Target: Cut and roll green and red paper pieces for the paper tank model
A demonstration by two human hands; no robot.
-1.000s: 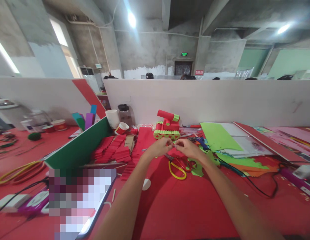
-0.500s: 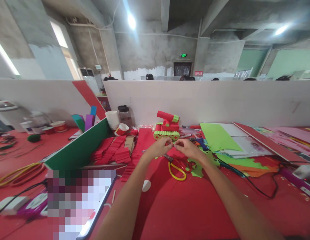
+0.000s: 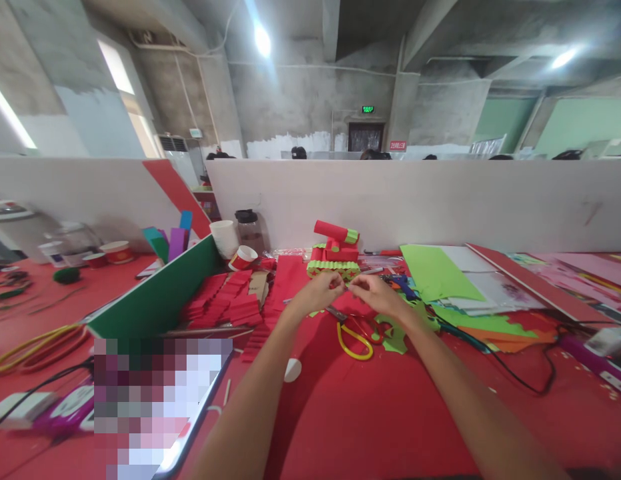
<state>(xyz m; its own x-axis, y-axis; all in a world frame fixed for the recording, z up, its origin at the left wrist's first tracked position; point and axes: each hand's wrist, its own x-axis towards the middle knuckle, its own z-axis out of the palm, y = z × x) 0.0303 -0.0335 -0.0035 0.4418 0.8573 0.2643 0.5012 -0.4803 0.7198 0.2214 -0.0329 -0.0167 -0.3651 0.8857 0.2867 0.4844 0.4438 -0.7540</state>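
My left hand [image 3: 324, 292] and my right hand [image 3: 376, 293] face each other over the red table, fingertips pinched and a small gap apart. Whatever sits between the fingers is too small to make out. Just behind them stands a model tank [image 3: 335, 252] of red and lime-green craft pieces, with a rolled barrel and zigzag tracks. Below the hands lie scissors [image 3: 354, 347] with yellow handle loops. A second pair of scissors with red handles [image 3: 377, 327] lies beside them, near lime-green scraps [image 3: 396, 341]. A white disc [image 3: 293, 370] rests by my left forearm.
Folded red strips [image 3: 225, 300] are heaped beside a green board [image 3: 160, 287]. Paper cups [image 3: 225, 239] and a dark-lidded bottle [image 3: 249, 233] stand at the partition [image 3: 415, 200]. On the right are lime-green sheets [image 3: 440, 273] and a black cable [image 3: 530, 392]. A lit tablet [image 3: 200, 387] lies front left.
Both hands hold nearly the same place, fingers still pinched. The view has shifted very slightly; the objects on the table have not moved.
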